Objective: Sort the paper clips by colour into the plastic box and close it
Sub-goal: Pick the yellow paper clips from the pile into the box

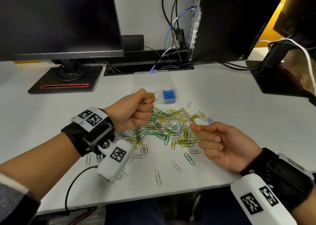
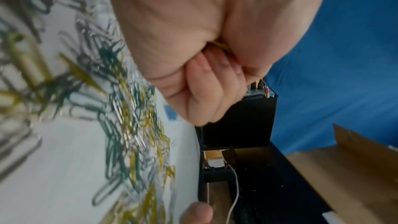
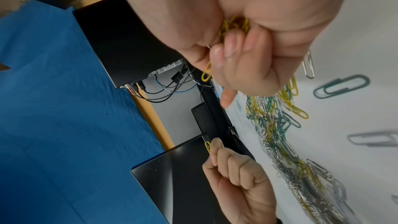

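The white desk [image 1: 230,108] fills the scene, with a dark monitor [image 1: 58,19] standing on its black base [image 1: 65,81] at the far left and a black computer case [image 1: 227,21] upright at the far right, cables [image 1: 172,28] hanging between them. Near the middle of the desk lies a wide, loose pile of paper clips [image 1: 167,129], green, yellow and silver tangled together, with several single clips scattered toward the near edge. Just beyond the pile sits the clear plastic box [image 1: 152,79], its lid open and lying on the far side; 1 compartment at its right near corner holds the blue paper clips [image 1: 169,95], and the compartments left of it are partly hidden by the left hand. The left hand [image 1: 135,112] hangs over the far left edge of the pile, just in front of the box, fingers curled tight into a fist around a bunch of yellow paper clips [image 1: 150,95], 1 of which sticks out past the thumb and forefinger. The right hand [image 1: 225,146] hovers over the near right edge of the pile, palm turned up, fingers curled around more yellow clips [image 1: 211,132], with thumb and forefinger pinching 1 clip that points left.
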{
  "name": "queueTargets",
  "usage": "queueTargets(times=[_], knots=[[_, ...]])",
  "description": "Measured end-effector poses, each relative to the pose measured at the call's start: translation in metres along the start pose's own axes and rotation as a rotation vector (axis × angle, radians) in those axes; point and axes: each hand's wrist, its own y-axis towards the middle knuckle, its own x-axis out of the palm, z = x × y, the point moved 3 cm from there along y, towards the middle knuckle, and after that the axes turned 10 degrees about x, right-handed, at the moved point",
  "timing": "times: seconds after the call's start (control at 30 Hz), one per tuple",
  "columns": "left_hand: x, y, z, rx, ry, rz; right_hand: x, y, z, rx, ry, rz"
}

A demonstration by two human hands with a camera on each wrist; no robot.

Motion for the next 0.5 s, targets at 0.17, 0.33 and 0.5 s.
queueTargets(times=[0.17,0.33,0.5], knots=[[0.008,0.001,-0.014,-0.043,-0.299,0.004,0.007,0.005,-0.004,-0.024,0.001,-0.075],[0.013,0.001,-0.020,-0.050,-0.376,0.007,0.013,0.014,-0.007,-0.034,0.021,-0.112],[0.011,-0.005,-0.020,-0.050,-0.403,-0.020,0.014,0.015,-0.008,-0.044,0.033,-0.100]])
